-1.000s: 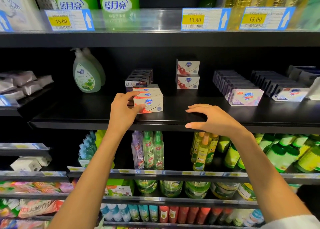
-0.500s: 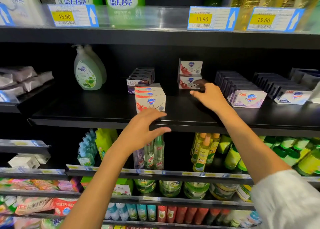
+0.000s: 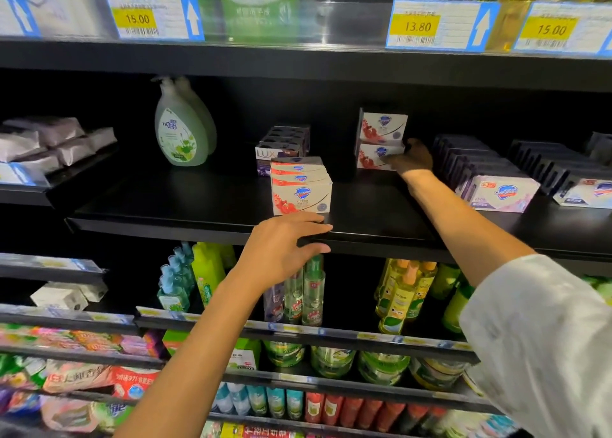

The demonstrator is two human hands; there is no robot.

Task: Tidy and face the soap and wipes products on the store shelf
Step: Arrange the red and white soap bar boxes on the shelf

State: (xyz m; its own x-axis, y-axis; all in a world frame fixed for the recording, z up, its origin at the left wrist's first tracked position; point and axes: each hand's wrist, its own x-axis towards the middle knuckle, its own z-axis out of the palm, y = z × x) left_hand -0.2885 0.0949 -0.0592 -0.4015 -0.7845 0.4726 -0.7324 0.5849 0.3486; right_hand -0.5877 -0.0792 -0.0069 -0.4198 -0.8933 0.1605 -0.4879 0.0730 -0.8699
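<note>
On the black middle shelf (image 3: 165, 206), a stack of three white-and-red soap boxes (image 3: 301, 192) stands near the front edge, faces forward. My left hand (image 3: 284, 245) rests at the shelf edge just below that stack, fingers straight and holding nothing. Further back, two more white-and-red soap boxes (image 3: 381, 139) sit one on the other. My right hand (image 3: 410, 159) reaches deep into the shadow and holds the lower box by its right end, with fingers across its front.
Purple LUX boxes (image 3: 281, 146) sit behind the front stack, with a green pump bottle (image 3: 180, 133) to their left. Rows of white-and-purple soap boxes (image 3: 503, 192) fill the right side. Wipes packs (image 3: 43, 143) lie far left. Bottles crowd the shelves below.
My left hand let go of the front stack and dropped to the shelf edge. My right hand left that edge and reached back to the two stacked boxes.
</note>
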